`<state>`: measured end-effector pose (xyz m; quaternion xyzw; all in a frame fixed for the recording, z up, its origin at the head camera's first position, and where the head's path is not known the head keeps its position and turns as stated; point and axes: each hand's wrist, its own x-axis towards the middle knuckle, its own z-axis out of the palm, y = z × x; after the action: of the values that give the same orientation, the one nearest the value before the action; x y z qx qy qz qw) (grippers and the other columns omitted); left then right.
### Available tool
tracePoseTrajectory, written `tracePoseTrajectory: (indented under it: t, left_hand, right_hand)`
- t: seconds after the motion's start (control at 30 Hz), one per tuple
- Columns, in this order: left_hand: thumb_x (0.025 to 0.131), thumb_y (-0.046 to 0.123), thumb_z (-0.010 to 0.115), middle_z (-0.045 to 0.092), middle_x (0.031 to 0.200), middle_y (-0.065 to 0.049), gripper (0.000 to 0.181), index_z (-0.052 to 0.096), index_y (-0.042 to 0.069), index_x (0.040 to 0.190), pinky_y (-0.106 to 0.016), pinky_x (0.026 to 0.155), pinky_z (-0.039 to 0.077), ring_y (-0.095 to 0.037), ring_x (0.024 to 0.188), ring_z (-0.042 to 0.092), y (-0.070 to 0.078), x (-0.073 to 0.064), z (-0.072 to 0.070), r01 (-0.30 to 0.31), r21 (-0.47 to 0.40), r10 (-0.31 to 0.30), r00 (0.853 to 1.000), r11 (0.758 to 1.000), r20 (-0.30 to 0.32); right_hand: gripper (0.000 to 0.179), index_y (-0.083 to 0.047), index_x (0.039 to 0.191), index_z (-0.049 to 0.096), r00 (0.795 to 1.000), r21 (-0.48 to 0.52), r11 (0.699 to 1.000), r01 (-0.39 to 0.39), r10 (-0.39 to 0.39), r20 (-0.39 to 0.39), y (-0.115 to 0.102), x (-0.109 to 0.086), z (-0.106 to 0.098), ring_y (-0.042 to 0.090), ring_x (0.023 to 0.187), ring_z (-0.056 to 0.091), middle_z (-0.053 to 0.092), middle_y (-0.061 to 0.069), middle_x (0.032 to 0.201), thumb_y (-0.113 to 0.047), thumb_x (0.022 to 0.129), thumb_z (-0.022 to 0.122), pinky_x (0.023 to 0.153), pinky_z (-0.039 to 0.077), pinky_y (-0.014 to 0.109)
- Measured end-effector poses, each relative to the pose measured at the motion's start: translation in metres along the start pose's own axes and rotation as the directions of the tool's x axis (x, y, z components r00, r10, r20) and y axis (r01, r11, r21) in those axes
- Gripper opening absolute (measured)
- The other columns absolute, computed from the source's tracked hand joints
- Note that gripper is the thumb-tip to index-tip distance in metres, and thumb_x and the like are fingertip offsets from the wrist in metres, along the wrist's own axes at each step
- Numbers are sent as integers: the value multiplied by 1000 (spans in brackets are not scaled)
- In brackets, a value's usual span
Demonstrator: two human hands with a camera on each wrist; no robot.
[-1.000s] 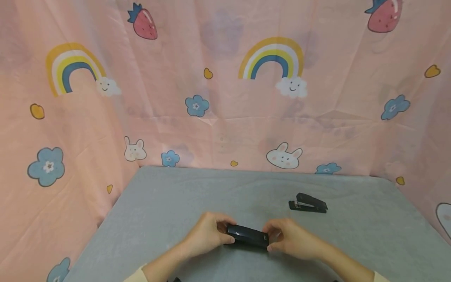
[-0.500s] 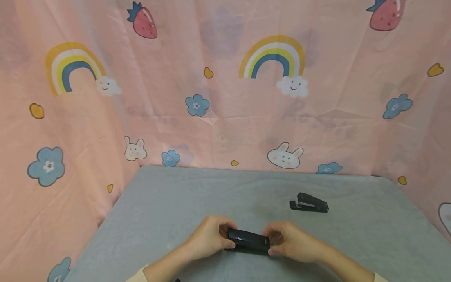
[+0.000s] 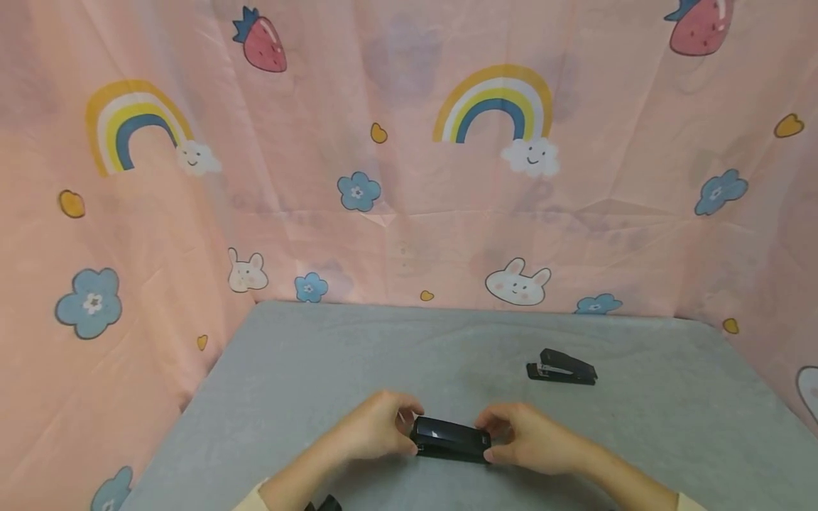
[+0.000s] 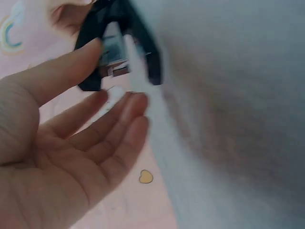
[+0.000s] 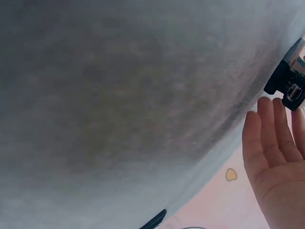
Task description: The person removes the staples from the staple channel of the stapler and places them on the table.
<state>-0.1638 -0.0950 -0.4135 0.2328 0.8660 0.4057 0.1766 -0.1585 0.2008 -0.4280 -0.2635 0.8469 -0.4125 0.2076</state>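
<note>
A glossy black stapler [image 3: 450, 438] rests on the grey cloth near the front, lying between the two hands. The left hand [image 3: 377, 429] is at its left end. In the left wrist view the thumb [image 4: 71, 67] lies against the stapler's side, while the relaxed fingers [image 4: 128, 129] are apart from it, below its open front end. My right hand [image 3: 533, 440] pinches the right end between thumb and forefinger. In the right wrist view the other fingers [image 5: 271, 133] are extended beneath the stapler's hinge end [image 5: 286, 78].
A second black stapler [image 3: 562, 369] lies farther back on the right, its arms apart. Grey cloth [image 3: 383, 348] covers the table. A pink printed curtain [image 3: 409, 234] hangs behind and along both sides. A dark object [image 3: 329, 504] shows at the bottom edge beside the left forearm.
The stapler has come slightly nearer the person and lower, onto the cloth. The left fingers and thumb have loosened and drawn back a little from its left end. The second stapler has not moved.
</note>
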Motion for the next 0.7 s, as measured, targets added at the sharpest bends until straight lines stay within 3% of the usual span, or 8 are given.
tracePoseTrajectory:
  t: [0.2, 0.37, 0.6, 0.7]
  left_hand:
    - [71, 2, 93, 67, 91, 3, 45, 76, 5, 113, -35, 77, 52, -13, 83, 60, 3, 5, -4, 76, 65, -78, 997, 995, 20]
    - [70, -6, 91, 68, 86, -1, 37, 76, 1, 103, -38, 77, 53, -17, 82, 62, -1, 7, -3, 107, -20, -107, 994, 994, 5]
    - [64, -16, 88, 64, 73, -2, 31, 77, 4, 86, -30, 64, 45, -17, 70, 56, -14, 10, -1, 105, -137, -107, 994, 985, -5]
    - [62, -17, 87, 64, 71, -2, 32, 78, 3, 85, -28, 62, 44, -16, 68, 56, -17, 12, 2, 109, -168, -111, 994, 980, 0]
  right_hand:
    - [32, -7, 119, 70, 1000, 21, 1000, -4, 5, -10, -14, 5, 3, 19, 91, 68, 71, 4, 112, -16, 90, 82, 70, 56, 31]
    - [33, -6, 120, 69, 1000, 57, 998, 0, 1, -17, -25, 11, 7, 22, 85, 68, 70, 7, 111, -14, 91, 81, 62, 55, 32]
    - [31, -12, 117, 72, 998, -60, 997, 43, -46, -40, -31, 20, 15, 13, 96, 64, 70, -5, 108, -20, 89, 84, 80, 53, 31]
    - [31, -12, 116, 72, 998, -59, 997, 56, -58, -39, -33, 23, 18, 12, 93, 64, 70, -5, 105, -20, 88, 84, 79, 53, 30]
